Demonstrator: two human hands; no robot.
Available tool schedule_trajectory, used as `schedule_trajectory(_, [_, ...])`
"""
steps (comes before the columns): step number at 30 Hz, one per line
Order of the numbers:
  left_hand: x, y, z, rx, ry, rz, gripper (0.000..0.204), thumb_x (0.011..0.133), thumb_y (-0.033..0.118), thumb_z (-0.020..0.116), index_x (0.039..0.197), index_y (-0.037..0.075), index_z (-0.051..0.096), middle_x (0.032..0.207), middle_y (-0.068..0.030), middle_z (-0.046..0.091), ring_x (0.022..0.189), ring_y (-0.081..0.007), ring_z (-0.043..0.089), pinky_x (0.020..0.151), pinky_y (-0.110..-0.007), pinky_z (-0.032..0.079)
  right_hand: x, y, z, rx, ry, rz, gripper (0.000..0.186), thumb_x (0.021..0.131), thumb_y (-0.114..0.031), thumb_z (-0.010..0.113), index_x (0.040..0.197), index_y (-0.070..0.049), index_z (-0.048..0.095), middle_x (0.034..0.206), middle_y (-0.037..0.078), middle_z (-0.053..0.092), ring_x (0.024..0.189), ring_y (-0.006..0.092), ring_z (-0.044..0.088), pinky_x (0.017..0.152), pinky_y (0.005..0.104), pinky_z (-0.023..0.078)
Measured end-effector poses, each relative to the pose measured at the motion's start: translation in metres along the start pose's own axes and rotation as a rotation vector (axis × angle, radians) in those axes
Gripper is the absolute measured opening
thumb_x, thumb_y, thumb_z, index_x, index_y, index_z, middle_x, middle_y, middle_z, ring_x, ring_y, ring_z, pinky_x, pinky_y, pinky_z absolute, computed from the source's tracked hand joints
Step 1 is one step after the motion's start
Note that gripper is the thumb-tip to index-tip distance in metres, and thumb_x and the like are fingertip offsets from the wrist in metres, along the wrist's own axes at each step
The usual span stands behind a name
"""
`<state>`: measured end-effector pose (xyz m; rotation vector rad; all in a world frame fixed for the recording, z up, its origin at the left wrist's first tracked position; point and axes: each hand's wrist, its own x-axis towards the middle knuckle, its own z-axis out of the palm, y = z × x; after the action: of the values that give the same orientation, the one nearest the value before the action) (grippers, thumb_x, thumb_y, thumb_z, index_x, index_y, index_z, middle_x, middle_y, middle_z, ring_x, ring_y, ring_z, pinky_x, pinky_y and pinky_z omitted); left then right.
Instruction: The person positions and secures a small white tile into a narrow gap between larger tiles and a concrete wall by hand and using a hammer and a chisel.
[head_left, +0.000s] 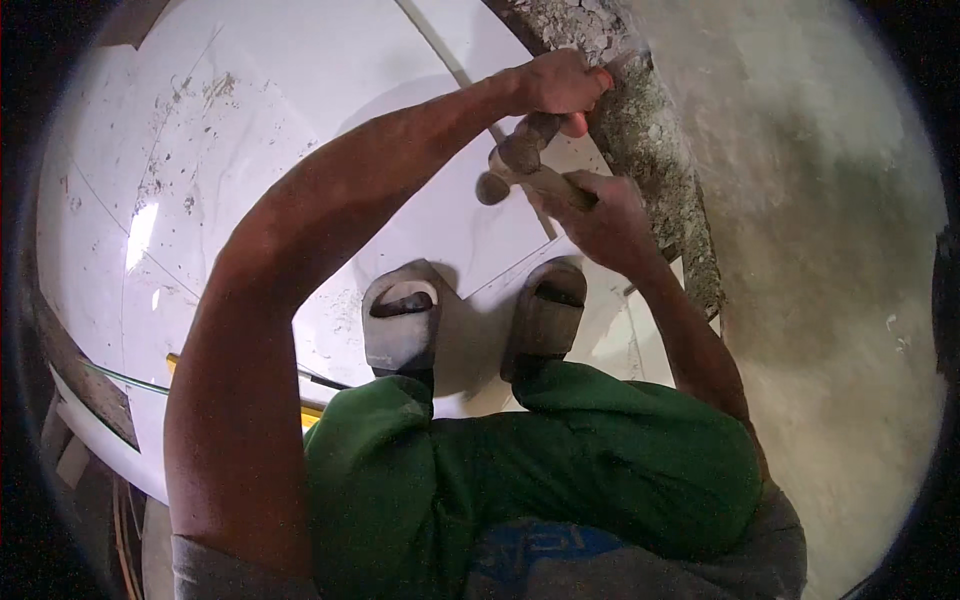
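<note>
My left hand (562, 82) is closed around a chisel, whose orange-red handle (575, 125) shows below the fist. Its thin grey blade (628, 60) points up and right at the rough mortar edge, though the tip is blurred. In my right hand (615, 222) is a dusty hammer, gripped by its pale handle (560, 187). The rounded hammer head (520, 153) is close to the lower end of the chisel handle; whether they touch I cannot tell. The crumbly grey mortar strip (650, 130) runs just right of both hands.
Glossy white floor tiles (300, 70) with scattered crumbs spread to the left. A smooth, pale grey surface (810, 250) lies right of the mortar. My sandalled feet (402, 315) stand on the tiles below my hands. A yellow tool edge (312, 413) shows beside my left knee.
</note>
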<state>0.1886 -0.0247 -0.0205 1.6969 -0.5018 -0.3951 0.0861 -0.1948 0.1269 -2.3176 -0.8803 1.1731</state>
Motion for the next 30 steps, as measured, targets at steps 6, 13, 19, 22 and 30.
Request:
schedule_trajectory(6, [0.011, -0.014, -0.003, -0.182, -0.084, -0.269, 0.034, 0.094, 0.040, 0.070, 0.087, 0.006, 0.067, 0.098, -0.0058, 0.071, 0.088, -0.0140, 0.069, 0.071, -0.032, 0.057, -0.015, -0.013, 0.034, -0.176, -0.254, -0.001, 0.033, 0.088, -0.044, 0.071, 0.099, -0.012, 0.072, 0.086, 0.014, 0.072, 0.080, 0.0373, 0.070, 0.075, 0.0498, 0.054])
schedule_trajectory(13, [0.007, 0.001, -0.004, -0.409, 0.009, -0.436, 0.039, 0.096, 0.047, 0.068, 0.094, 0.008, 0.069, 0.097, -0.0069, 0.069, 0.099, -0.0162, 0.069, 0.081, -0.034, 0.056, 0.005, -0.010, -0.020, 0.262, 0.120, 0.329, 0.026, 0.091, -0.036, 0.070, 0.096, -0.011, 0.072, 0.081, 0.013, 0.071, 0.077, 0.0368, 0.070, 0.075, 0.0507, 0.054])
schedule_trajectory(19, [0.011, -0.059, 0.004, 0.636, -0.246, 0.271, 0.041, 0.097, 0.034, 0.071, 0.129, 0.011, 0.063, 0.120, -0.0026, 0.065, 0.112, -0.0174, 0.063, 0.095, -0.037, 0.053, -0.016, -0.023, 0.029, -0.147, -0.170, -0.118, 0.026, 0.092, -0.035, 0.070, 0.097, -0.009, 0.072, 0.079, 0.008, 0.070, 0.076, 0.0310, 0.072, 0.070, 0.0478, 0.056])
schedule_trajectory(22, [0.032, -0.032, 0.011, 0.978, -0.323, 0.229, 0.048, 0.097, 0.032, 0.070, 0.138, 0.010, 0.057, 0.113, -0.0043, 0.066, 0.108, -0.0161, 0.064, 0.094, -0.036, 0.054, -0.023, -0.052, 0.029, -0.247, -0.451, -0.238, 0.025, 0.093, -0.035, 0.070, 0.099, -0.011, 0.072, 0.078, 0.007, 0.069, 0.076, 0.0314, 0.071, 0.072, 0.0464, 0.057])
schedule_trajectory(30, [0.027, -0.006, 0.015, 0.840, -0.105, 0.276, 0.044, 0.084, 0.042, 0.077, 0.090, 0.007, 0.052, 0.067, -0.0013, 0.053, 0.066, -0.0171, 0.062, 0.069, -0.032, 0.054, -0.013, -0.009, -0.013, -0.111, 0.052, 0.092, 0.033, 0.088, -0.033, 0.077, 0.099, -0.002, 0.072, 0.079, 0.013, 0.072, 0.067, 0.0206, 0.070, 0.065, 0.0384, 0.055])
